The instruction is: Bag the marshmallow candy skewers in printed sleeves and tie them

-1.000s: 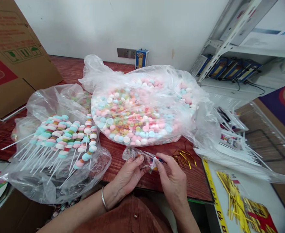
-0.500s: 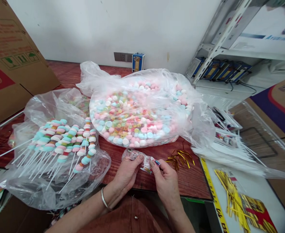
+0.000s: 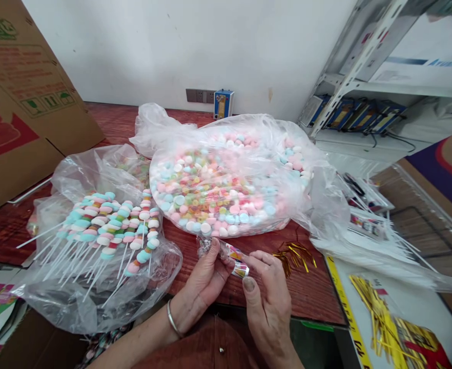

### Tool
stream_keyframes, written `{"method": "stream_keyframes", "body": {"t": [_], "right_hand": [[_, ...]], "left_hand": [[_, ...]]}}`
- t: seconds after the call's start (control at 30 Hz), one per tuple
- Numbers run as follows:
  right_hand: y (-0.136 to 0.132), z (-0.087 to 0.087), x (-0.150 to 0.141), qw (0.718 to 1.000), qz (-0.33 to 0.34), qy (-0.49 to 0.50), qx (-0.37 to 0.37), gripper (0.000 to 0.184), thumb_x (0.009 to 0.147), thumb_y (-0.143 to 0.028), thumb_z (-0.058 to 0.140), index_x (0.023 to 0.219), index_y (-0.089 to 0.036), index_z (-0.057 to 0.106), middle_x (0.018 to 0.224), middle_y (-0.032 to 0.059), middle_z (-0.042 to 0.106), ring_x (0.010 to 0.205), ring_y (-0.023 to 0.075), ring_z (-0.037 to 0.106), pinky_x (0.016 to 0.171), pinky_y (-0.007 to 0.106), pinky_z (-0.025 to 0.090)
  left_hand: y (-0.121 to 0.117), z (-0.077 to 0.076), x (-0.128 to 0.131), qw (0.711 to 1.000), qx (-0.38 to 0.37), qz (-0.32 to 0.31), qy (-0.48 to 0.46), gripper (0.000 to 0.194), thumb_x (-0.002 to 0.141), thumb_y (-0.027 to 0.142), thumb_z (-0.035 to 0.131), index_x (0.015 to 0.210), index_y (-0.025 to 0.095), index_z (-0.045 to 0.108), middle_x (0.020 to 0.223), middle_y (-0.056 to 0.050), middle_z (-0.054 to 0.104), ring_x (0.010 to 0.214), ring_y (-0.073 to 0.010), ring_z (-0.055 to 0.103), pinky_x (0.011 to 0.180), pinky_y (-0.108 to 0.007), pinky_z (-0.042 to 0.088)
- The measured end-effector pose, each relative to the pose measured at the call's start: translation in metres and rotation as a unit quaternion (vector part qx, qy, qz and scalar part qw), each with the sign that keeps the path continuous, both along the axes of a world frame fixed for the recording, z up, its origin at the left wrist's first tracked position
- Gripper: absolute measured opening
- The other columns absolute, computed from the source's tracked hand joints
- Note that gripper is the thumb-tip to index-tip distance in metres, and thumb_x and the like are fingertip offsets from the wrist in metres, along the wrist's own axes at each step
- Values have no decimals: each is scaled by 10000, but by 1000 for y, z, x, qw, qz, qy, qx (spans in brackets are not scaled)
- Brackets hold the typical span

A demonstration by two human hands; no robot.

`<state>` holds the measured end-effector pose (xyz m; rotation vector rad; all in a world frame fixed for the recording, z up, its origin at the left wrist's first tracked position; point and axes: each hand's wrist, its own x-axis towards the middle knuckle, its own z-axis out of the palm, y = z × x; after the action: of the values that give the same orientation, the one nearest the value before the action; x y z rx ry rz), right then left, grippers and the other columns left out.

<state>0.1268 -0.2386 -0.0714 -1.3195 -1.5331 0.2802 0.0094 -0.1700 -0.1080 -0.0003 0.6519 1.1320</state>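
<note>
My left hand [image 3: 207, 277], with a silver bangle at the wrist, is closed on a crumpled clear plastic wrapper [image 3: 235, 253] with colourful print. The wrapper's shiny end sticks out to the right. Close by that end is my right hand [image 3: 270, 294], thumb and fingers apart, holding nothing; whether a fingertip touches the wrapper I cannot tell. Beyond both hands lies a big clear bag [image 3: 226, 179] of pastel marshmallows and ring gummies. On plastic film to the left rest several marshmallow skewers [image 3: 106, 225] on white sticks.
Gold twist ties [image 3: 295, 256] lie right of my hands. More yellow ties [image 3: 375, 312] and bagged white sticks [image 3: 368, 241] are farther right. A cardboard box [image 3: 29, 97] stands at left, metal shelving [image 3: 349, 77] at right. The table's front edge is near my body.
My right thumb and fingers have let go of the wrapper's end and spread apart. The wrapper stays in my left hand, its printed end showing more. The view has shifted slightly.
</note>
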Motion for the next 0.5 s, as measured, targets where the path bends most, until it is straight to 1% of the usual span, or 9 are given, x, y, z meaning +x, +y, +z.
{"method": "stream_keyframes", "body": {"t": [0.07,0.13,0.23,0.33,0.4,0.5], "right_hand": [[1,-1,-2,1000,2,-5,-8,256,1002,-297,507,1222,-231,619,1196,77,571,1146,216,519,988,359,412],[2,-2,-2,1000,6,12,-25,235,1007,-285,494,1196,-235,624,1174,70,591,1137,210,532,976,353,428],[3,-2,-3,998,9,33,-45,201,1009,-280,492,1143,-243,638,1153,59,619,1113,203,559,956,348,451],[5,-5,-5,999,5,22,-49,164,991,-267,539,1111,-232,645,1121,55,652,1069,200,595,923,344,478],[5,-8,-7,999,-1,16,-48,160,979,-256,565,1112,-217,644,1092,59,671,1039,197,614,901,341,497],[5,-10,-8,999,-9,4,-37,173,972,-248,576,1124,-196,640,1081,71,678,1019,195,627,885,333,519]], "left_hand": [[-1,0,0,1000,7,-2,-4,365,630,285,917,837,147,649,735,-9,668,632,-127,598,570,-247,504],[-1,1,0,1000,4,-3,-4,394,607,278,930,860,146,657,776,-17,685,662,-130,613,600,-250,515],[-2,2,0,1000,2,-7,9,407,576,287,943,829,145,659,760,-5,682,654,-117,606,636,-250,524],[-3,2,0,999,15,-6,30,353,593,265,934,780,151,657,750,10,678,653,-105,599,663,-245,519],[-4,1,-1,999,20,-25,40,318,612,258,923,748,144,659,722,9,670,639,-103,590,641,-237,500],[-4,2,-3,997,14,-65,33,292,610,228,920,729,124,675,701,-1,666,632,-102,584,627,-227,479]]}}
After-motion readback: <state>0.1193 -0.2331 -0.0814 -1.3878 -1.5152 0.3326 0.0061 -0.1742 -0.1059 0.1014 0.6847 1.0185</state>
